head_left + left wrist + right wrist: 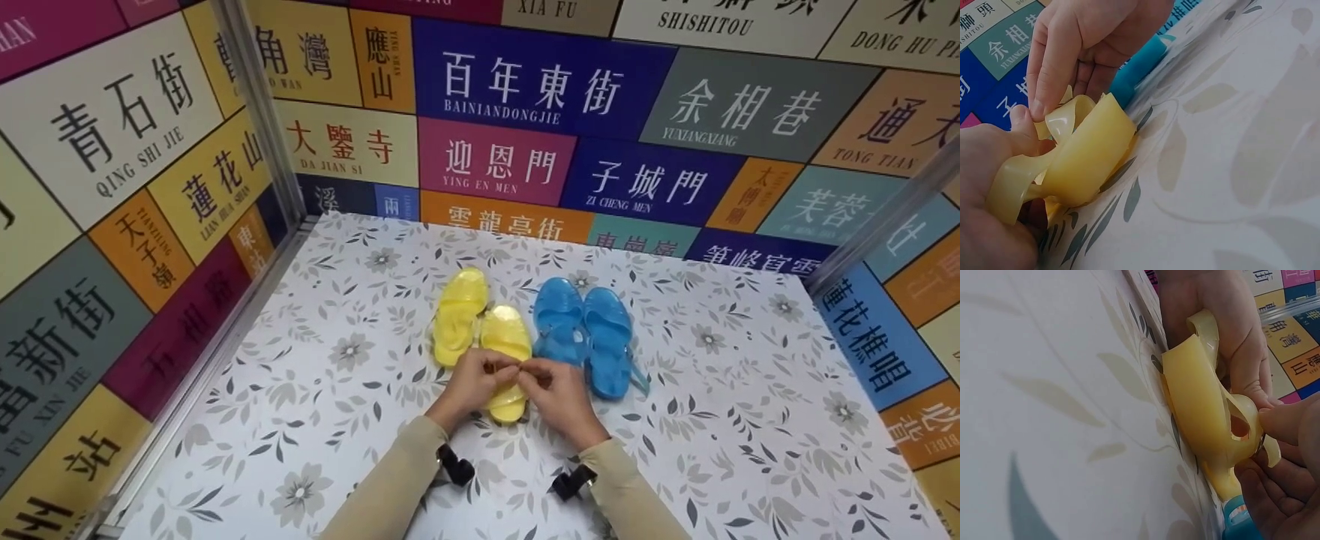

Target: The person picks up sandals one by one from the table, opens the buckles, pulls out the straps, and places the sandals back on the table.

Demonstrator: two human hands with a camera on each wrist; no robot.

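Note:
A pair of yellow jelly sandals lies on the patterned surface. Both hands meet over the heel half of the nearer sandal (507, 324), whose toe points away from me. My left hand (474, 384) pinches its yellow ankle strap (1009, 194) from the left. Opposite it, my right hand (559, 396) pinches the strap near a small metal buckle (1261, 442), with thumb and fingertips close together. The fingers partly hide the buckle and strap ends. To the left, and slightly farther off, lies the other yellow sandal (454, 322), untouched.
Right of the yellow pair lie two blue sandals, a left one (559, 304) and a right one (609, 322) with its strap out to the side. A floral-patterned table (300, 420) carries everything. Panels with printed street names (540, 82) rise behind and at both sides.

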